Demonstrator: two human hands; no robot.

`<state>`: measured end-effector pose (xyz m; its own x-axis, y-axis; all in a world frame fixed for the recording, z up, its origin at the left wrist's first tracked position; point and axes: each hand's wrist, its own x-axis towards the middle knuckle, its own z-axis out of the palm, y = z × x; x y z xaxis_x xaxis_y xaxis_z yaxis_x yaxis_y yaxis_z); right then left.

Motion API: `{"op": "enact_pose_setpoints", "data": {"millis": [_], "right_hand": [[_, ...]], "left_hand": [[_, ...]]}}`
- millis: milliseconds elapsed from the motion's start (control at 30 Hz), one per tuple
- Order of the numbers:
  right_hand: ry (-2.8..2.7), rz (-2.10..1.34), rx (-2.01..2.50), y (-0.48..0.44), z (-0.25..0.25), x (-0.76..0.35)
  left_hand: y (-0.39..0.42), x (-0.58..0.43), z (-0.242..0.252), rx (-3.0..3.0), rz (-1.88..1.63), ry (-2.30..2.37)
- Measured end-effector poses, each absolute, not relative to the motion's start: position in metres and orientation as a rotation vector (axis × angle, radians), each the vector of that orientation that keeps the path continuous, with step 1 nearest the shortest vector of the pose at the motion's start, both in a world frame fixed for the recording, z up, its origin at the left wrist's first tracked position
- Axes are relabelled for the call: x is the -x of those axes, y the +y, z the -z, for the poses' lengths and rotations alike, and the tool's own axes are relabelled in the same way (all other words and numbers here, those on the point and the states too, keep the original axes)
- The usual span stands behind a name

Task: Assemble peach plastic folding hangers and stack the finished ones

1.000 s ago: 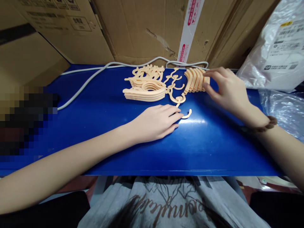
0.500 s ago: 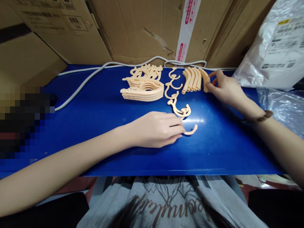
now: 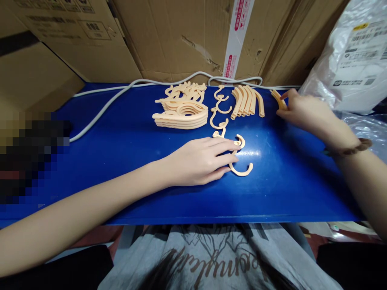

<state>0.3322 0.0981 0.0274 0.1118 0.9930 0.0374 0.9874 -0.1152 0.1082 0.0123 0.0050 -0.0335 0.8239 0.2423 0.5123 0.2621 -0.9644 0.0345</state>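
Observation:
My left hand [image 3: 202, 161] rests palm down on the table, its fingers stretched out and slightly apart. Its fingertips touch the nearest beige hanger hooks [image 3: 242, 172], partly hiding them. More hooks [image 3: 218, 121] run in a column away from me. At the back right, my right hand [image 3: 305, 114] pinches a curved beige hanger arm [image 3: 281, 102] between thumb and fingers. Just left of it, several similar arms [image 3: 248, 101] lie side by side in a row. A stack of beige hanger pieces [image 3: 181, 121] sits left of the hooks, with a looped pile [image 3: 186, 92] behind.
The blue table [image 3: 145, 197] has a white cable [image 3: 101, 114] along its back. Cardboard boxes [image 3: 178, 24] stand behind it. A white plastic parcel [image 3: 356, 60] is at the right, with clear plastic wrap [image 3: 367, 135] below. A dark, pixelated object [image 3: 30, 157] lies at the left.
My right hand has moved right with one hanger arm, away from the row. My left fingers have stretched forward over the hooks, and the nearest hooks have shifted slightly.

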Motion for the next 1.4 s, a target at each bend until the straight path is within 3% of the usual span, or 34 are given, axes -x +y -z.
{"op": "enact_pose_setpoints", "data": {"millis": [167,267,367,500,633,833,1067,1400], "right_hand": [[2.157,-0.224,-2.472,0.093,-0.053,-0.338],[2.545,-0.031,-2.353,0.080,-0.065,-0.342],[2.984,0.476,-1.714,0.058,-0.066,-0.337],[2.885,0.925,-0.973,0.020,-0.054,-0.307],[2.964,0.709,-0.895,0.000,-0.040,-0.280],[3.177,0.460,-1.144,0.026,-0.022,-0.286],[3.189,0.108,-1.065,0.031,0.004,-0.278],[2.881,0.126,-1.530,0.043,-0.008,-0.246]], "left_hand": [[0.007,-0.014,0.035,2.841,0.894,-0.439],[0.004,-0.013,0.031,2.718,1.035,-0.515],[0.000,-0.011,0.024,2.577,1.184,-0.683],[-0.002,-0.010,0.022,2.565,1.207,-0.708],[0.002,-0.010,0.027,2.743,0.929,-0.556],[0.001,-0.010,0.029,2.944,0.559,-0.603],[0.000,-0.012,0.030,2.942,0.553,-0.570],[0.001,-0.014,0.030,3.048,0.425,-0.614]]}}
